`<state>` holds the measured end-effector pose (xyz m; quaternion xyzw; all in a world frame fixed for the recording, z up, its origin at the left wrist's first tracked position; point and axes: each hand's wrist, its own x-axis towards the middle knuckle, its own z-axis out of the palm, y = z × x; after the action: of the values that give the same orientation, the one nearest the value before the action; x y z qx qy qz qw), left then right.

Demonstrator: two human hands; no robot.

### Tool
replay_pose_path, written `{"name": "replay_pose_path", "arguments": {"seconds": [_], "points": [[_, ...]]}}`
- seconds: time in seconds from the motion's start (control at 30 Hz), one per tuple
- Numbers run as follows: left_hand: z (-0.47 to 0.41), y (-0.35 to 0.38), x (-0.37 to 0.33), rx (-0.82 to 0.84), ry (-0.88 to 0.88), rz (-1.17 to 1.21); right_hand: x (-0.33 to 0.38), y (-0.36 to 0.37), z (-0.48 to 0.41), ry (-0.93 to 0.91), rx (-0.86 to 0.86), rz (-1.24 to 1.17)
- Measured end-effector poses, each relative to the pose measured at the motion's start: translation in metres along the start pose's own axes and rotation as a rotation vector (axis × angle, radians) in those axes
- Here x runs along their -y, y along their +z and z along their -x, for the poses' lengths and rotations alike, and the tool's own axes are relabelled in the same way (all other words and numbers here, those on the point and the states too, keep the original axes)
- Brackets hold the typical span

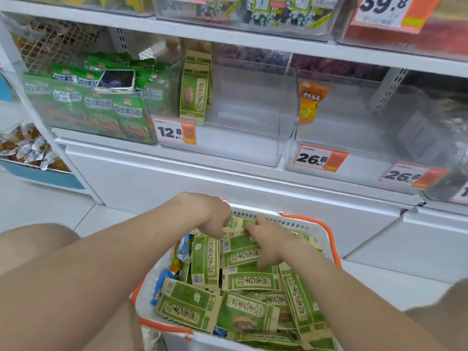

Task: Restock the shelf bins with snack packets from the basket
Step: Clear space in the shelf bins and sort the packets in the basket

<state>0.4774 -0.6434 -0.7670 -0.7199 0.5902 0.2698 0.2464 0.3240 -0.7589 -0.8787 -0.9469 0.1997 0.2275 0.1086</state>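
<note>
A white basket with orange handles sits low in front of me, filled with several green-and-tan sunflower seed packets. Both hands are down in its far end. My left hand curls its fingers onto packets near the back rim. My right hand presses on a packet with fingers wrapped over its top edge. On the shelf, a clear bin holds a few upright packets of the same kind at its left side.
The bin at left holds green snack bags with a phone lying on top. The bin at right holds one orange packet. Orange price tags hang on the bin fronts. My knees flank the basket.
</note>
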Motion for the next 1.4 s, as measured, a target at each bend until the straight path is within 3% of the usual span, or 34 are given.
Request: {"name": "replay_pose_path", "arguments": {"seconds": [0.13, 0.3, 0.47, 0.53, 0.67, 0.77, 0.9, 1.1, 1.2, 1.3, 1.4], "points": [[-0.001, 0.000, 0.000, 0.005, 0.038, 0.044, 0.007, -0.039, 0.003, -0.011, -0.022, -0.021], [-0.004, -0.004, 0.008, -0.013, 0.077, 0.264, 0.013, -0.088, 0.012, 0.001, -0.233, -0.244], [-0.013, -0.006, 0.021, -0.238, 0.133, 0.793, 0.009, -0.109, 0.018, 0.050, -0.511, -0.377], [-0.010, -0.008, 0.025, -0.251, 0.144, 1.064, 0.004, -0.110, 0.018, 0.035, -0.604, -0.519], [-0.006, -0.016, 0.019, -0.242, 0.142, 1.369, -0.004, -0.101, 0.014, -0.004, -0.792, -0.811], [-0.004, -0.020, 0.014, -0.253, 0.153, 1.568, -0.003, -0.098, 0.010, -0.019, -0.805, -0.937], [-0.003, -0.019, 0.012, -0.258, 0.190, 1.619, 0.001, -0.103, 0.011, 0.016, -0.742, -1.154], [0.000, -0.025, 0.013, -0.299, 0.167, 1.615, 0.006, -0.108, 0.016, 0.024, -0.746, -1.282], [0.002, -0.031, 0.013, -0.440, 0.102, 1.652, 0.017, -0.110, 0.021, -0.033, -0.857, -1.324], [0.004, -0.043, 0.014, -0.630, 0.098, 1.746, 0.034, -0.107, 0.021, -0.132, -0.971, -1.170], [0.010, -0.055, 0.022, -0.869, 0.043, 1.634, 0.048, -0.110, 0.015, -0.147, -0.996, -1.125]]}}
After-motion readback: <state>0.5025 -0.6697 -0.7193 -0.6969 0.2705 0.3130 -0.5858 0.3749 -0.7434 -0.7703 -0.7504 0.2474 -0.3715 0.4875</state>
